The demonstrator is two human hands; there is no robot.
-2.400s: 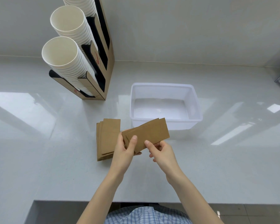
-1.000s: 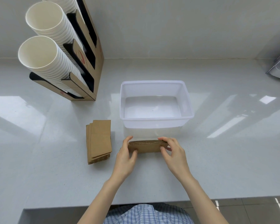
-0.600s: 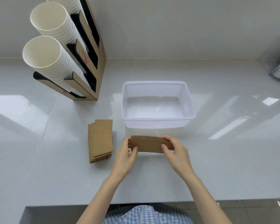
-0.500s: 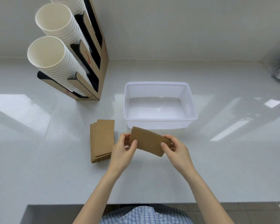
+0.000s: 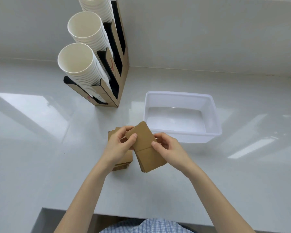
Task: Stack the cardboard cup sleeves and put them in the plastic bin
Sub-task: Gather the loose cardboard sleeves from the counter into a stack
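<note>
I hold a small stack of flat brown cardboard cup sleeves (image 5: 146, 150) above the counter, its long side running away from me. My left hand (image 5: 119, 145) pinches its far left corner and my right hand (image 5: 168, 147) grips its right edge. A second pile of sleeves (image 5: 123, 163) lies on the counter under my left hand, mostly hidden by it. The clear plastic bin (image 5: 213, 115) stands just beyond and to the right of my hands, with nothing in it.
A cardboard cup dispenser (image 5: 114, 68) with rows of stacked white paper cups (image 5: 77, 66) stands at the back left. A wall runs along the far side of the white counter (image 5: 40, 148); the counter's front edge is near my body.
The held stack has turned from lying crosswise, on its edge on the counter, to pointing away from me and lifted. My hands shifted left, over the lying pile.
</note>
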